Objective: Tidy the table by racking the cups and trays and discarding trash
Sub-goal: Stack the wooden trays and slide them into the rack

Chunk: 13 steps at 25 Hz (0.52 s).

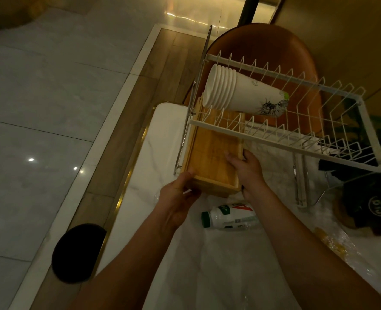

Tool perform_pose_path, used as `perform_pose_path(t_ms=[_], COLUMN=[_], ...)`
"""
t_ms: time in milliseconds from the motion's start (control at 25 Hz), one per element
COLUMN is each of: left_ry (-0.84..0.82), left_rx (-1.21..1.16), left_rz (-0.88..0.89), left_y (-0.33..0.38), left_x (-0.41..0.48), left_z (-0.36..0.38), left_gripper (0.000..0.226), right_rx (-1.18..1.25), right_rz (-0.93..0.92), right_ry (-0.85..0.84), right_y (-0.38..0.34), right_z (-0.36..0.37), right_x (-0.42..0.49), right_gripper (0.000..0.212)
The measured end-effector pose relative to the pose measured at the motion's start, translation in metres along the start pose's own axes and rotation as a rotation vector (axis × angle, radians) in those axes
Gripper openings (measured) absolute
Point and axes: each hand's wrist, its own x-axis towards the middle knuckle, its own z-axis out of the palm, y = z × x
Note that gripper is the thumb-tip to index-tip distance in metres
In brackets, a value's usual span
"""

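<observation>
- The white table [169,253] holds the rack, a bottle and some clear wrap.
- The white wire rack [281,139] has two levels. On the top level a stack of paper cups [236,92] lies on its side.
- A wooden tray [211,157] sits partly under the top level, with nothing in it.
- The left hand [178,198] grips the tray's near corner, fingers curled around it.
- The right hand [247,168] clamps the tray's right edge.
- A plastic bottle [227,217] with a green cap lies on the table, just in front of the tray.
</observation>
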Motion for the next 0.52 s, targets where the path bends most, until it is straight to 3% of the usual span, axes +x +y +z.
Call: perform_pose_path(t_ms=[520], left_ry=[-0.024], left_rx=[0.002], left_rz=[-0.023], left_y=[0.0089], left_x=[-0.0009], left_z=[-0.0071], left_gripper=[0.055], right_rx=[-0.225], right_rz=[-0.147], right_ry=[-0.013], right_y=[-0.0005], right_z=[0.0096], right_x=[0.0039], right_gripper=[0.038])
